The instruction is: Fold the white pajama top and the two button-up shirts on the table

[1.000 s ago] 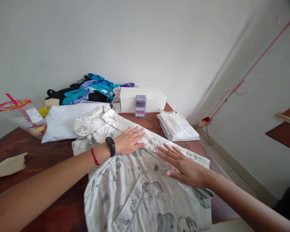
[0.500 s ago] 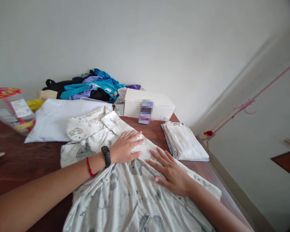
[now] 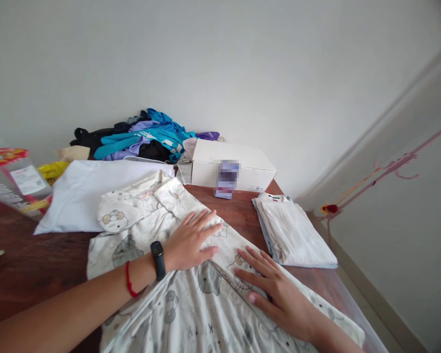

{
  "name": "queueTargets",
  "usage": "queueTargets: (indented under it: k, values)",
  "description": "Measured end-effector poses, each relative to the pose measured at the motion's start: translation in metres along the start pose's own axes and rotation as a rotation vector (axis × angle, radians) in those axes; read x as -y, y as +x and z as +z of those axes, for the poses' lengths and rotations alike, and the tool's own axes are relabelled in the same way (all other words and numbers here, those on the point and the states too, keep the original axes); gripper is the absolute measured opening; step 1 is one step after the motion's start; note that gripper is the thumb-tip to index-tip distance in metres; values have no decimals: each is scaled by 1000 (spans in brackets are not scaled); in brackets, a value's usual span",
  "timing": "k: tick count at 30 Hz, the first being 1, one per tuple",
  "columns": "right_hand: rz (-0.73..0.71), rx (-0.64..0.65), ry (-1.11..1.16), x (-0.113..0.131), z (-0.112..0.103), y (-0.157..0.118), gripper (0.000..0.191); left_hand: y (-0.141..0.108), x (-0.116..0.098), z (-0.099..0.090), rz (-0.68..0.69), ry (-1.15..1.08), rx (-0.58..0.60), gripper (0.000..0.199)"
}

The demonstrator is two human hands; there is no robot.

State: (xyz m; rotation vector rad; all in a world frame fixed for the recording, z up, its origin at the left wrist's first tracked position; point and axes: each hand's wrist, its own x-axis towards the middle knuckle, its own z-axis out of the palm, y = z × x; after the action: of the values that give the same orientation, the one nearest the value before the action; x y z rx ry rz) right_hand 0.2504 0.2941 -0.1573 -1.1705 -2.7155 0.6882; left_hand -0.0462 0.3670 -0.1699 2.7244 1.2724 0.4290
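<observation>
A white collared shirt (image 3: 206,314) printed with grey cartoon cats is spread over the wooden table, its collar toward the wall. Near the shirt's middle, below the collar, my left hand (image 3: 191,240) lies flat with fingers apart; a black band and a red string are on that wrist. My right hand (image 3: 275,289) rests palm down on the right part of the shirt, its fingers spread. Neither hand grips the cloth. The lower end of the shirt runs out of the picture at the bottom.
Folded light clothes (image 3: 294,230) lie at the right. Behind the shirt are a white box (image 3: 235,157), a small blurred-out packet (image 3: 227,184), a white folded cloth (image 3: 81,196) and a heap of clothes (image 3: 147,135). A plastic cup (image 3: 20,181) stands at the left; a pink stand (image 3: 375,176) leans at the wall.
My right hand has slid slightly toward the lower right along the shirt. My left hand stays nearly in place on the cloth. The whole view has shifted a little.
</observation>
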Motion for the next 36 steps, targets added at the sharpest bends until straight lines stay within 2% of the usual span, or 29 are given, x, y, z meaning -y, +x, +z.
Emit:
queueTargets:
  k: [22, 36]
  values:
    - [-20, -66, 68, -8, 4, -8, 53, 2, -3, -4, -6, 7, 52, 56]
    - [-89, -144, 74, -9, 6, -8, 50, 3, -2, -2, 17, 126, 105, 58]
